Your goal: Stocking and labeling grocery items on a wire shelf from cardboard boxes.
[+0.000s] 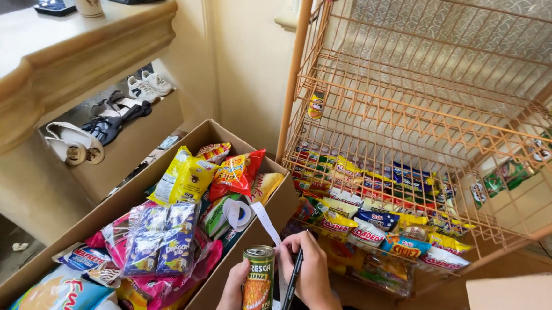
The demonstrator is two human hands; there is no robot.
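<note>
1. Head view, hands: the left hand is closing around a small green-labelled tin can, holding it upright from its left side at the bottom edge of the frame. The right hand is curling about a black pen, its tip pointing down just beside the can's right side; the fingers are folding loosely, not fully clenching.
2. Head view, carton: a large open cardboard box is sitting to the left of the hands, holding a yellow snack bag, a red-orange chip bag, a clear pack of blue-wrapped sweets and a roll of white label tape with a strip trailing toward the can.
3. Head view, rack: an orange wire rack is standing ahead of the hands; a single small can is sitting on an upper shelf, and rows of snack packets are filling the lower shelves.
4. Head view, surroundings: a cream counter is running along the upper left, with sandals and shoes resting on a shelf beneath it.
</note>
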